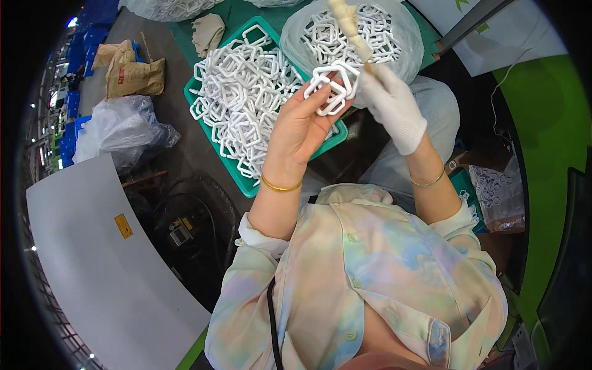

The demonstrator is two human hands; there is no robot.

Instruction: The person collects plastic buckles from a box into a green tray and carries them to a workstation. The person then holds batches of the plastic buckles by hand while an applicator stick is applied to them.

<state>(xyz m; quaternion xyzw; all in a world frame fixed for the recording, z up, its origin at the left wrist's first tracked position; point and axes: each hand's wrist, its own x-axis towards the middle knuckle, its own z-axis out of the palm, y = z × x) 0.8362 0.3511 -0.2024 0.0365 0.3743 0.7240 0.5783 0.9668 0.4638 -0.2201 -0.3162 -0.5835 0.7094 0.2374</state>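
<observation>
White rings (338, 89) are gripped by the bare left hand (301, 120), with a ring-filled green basket (249, 190) to its left. Whether the wrapped stick (347, 23) at the gloved right hand (391, 102) is gripped cannot be told.

The green-topped bench (234, 12) at twelve o'clock carries a beige cloth (208, 34) (crumpled, toward eleven) and a clear bag (414, 46) of white loops (385, 38).

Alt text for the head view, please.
A bare left hand holds angular white rings beside a white-gloved right hand gripping a pale wrapped tool. Nearby, a green tray and a translucent plastic bag hold many more.
</observation>
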